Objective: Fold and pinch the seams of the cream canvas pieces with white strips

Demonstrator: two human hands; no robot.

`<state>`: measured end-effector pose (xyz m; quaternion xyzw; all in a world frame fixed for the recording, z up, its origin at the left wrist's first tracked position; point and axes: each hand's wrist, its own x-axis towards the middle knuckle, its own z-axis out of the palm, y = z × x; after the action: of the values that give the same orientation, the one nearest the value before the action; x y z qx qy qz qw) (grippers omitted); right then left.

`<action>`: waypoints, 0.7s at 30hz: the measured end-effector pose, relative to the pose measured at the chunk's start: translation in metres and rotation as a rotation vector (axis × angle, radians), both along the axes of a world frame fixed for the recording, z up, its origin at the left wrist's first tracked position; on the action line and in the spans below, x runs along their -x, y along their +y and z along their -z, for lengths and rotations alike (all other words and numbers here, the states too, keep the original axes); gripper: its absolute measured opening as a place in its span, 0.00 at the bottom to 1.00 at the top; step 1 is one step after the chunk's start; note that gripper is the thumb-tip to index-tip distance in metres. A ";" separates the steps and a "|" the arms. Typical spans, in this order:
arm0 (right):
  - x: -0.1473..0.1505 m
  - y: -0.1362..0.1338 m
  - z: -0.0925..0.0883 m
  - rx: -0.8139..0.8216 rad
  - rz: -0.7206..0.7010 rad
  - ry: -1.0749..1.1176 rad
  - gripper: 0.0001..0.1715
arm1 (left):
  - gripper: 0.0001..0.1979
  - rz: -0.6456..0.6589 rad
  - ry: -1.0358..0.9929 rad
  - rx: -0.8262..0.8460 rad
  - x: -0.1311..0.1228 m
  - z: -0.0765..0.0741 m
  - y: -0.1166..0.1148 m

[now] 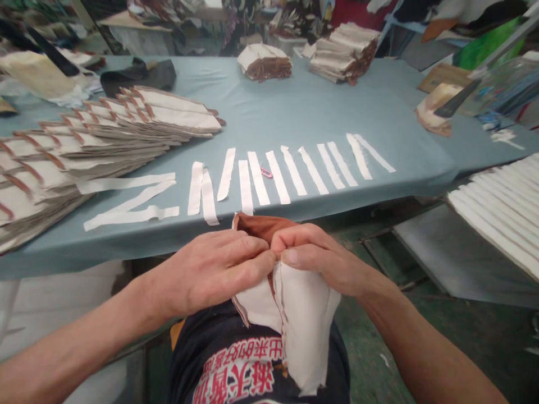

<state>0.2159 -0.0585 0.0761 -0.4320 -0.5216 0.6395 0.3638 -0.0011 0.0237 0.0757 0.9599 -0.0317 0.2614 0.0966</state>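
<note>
Both hands meet over a folded piece of white and brown fabric [307,320], held above my lap at the table's front edge. My left hand [219,264] lies across its left part, the fingertips pinching at the middle seam. My right hand [324,255] grips the same seam with thumb and forefinger, right beside the left fingertips. A brown inner side shows above the fingers, while white panels hang below. Just beyond, a row of white fabric strips [278,177] lies on the table, with a small pink clip [266,173] among them.
A fanned stack of white and brown pieces [126,132] covers the left of the blue-covered table [269,118]. Two more bundles, a small one [265,62] and a taller one [345,51], stand at the back. More white pieces [505,207] are laid out at the right.
</note>
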 end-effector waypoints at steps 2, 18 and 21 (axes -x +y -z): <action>0.000 0.001 0.004 -0.003 0.013 0.025 0.15 | 0.12 -0.009 0.002 -0.007 -0.002 0.004 0.001; 0.004 -0.019 -0.018 -0.621 0.108 -0.547 0.11 | 0.07 -0.112 0.134 0.593 -0.004 -0.003 -0.010; 0.004 -0.022 -0.016 -0.660 0.109 -0.611 0.11 | 0.08 -0.055 0.250 0.605 -0.005 -0.013 -0.005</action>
<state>0.2116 -0.0801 0.0920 -0.4884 -0.7577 0.2620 0.3445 0.0034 0.0184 0.0883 0.9128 0.0854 0.1419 0.3733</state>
